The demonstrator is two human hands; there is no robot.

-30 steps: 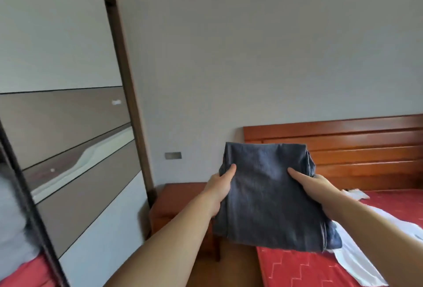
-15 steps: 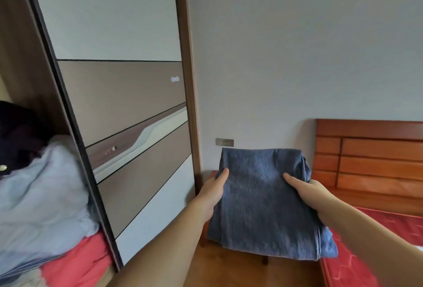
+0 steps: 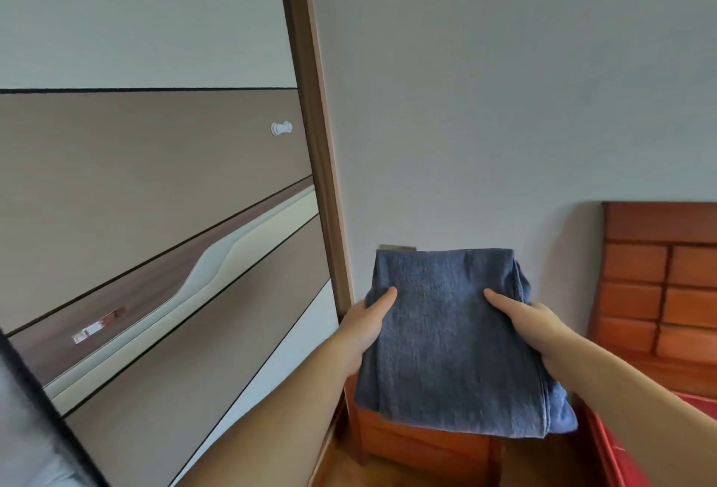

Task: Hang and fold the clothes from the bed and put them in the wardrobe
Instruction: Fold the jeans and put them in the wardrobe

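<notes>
We hold 1 folded jeans (image 3: 454, 335) between both hands: left hand (image 3: 366, 321) and right hand (image 3: 531, 325) each pinch a side, thumbs on top. Folding looks done; stowing remains. Wardrobe door (image 3: 155, 215) lies left of the grip.

Pale grey wall (image 3: 485, 98) — wooden headboard (image 3: 659, 277) right, nightstand (image 3: 423, 451) below.

We see a wooden floor (image 3: 341, 467) at the bottom of the view, and on it stands a reddish-brown wooden nightstand (image 3: 423, 444). Just right of the nightstand, a bed (image 3: 617, 447) with a red cover meets its wooden headboard (image 3: 659, 277).
</notes>
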